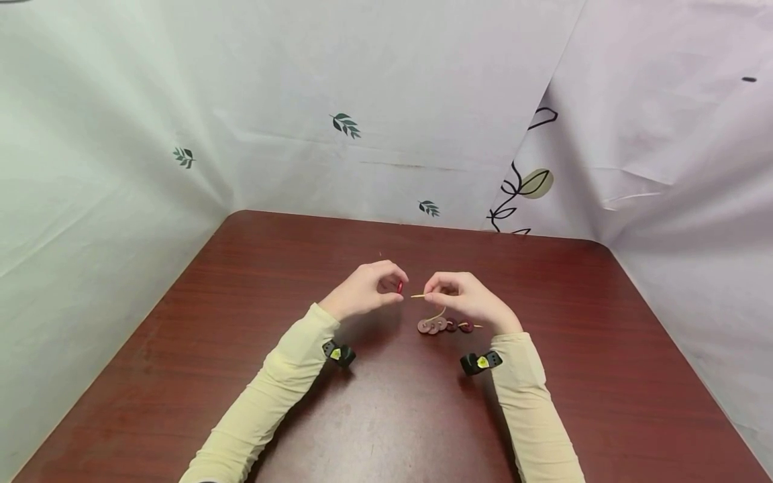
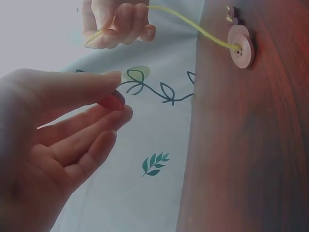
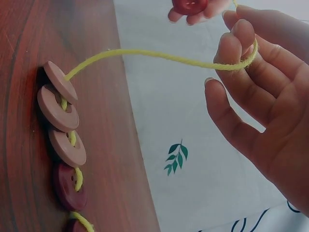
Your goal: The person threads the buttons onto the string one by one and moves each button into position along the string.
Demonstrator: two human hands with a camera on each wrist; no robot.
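Between thumb and fingertips my left hand (image 1: 370, 290) pinches a red button (image 3: 189, 6), whose holes show in the right wrist view. Facing it across a small gap, my right hand (image 1: 465, 295) pinches a yellow string (image 2: 203, 32) near its end, and the tip points toward the button. From the right hand the string runs down to several threaded buttons on the table. Pale pink buttons (image 3: 58, 107) come first along it, then dark maroon buttons (image 3: 70, 186). A short tail of string sticks out past the last maroon one in the head view.
A dark red-brown wooden table (image 1: 386, 416) lies under both hands. White cloth (image 1: 386, 80) with leaf prints hangs behind and along its sides. Each wrist wears a black strap camera over a pale yellow sleeve (image 1: 522, 376).
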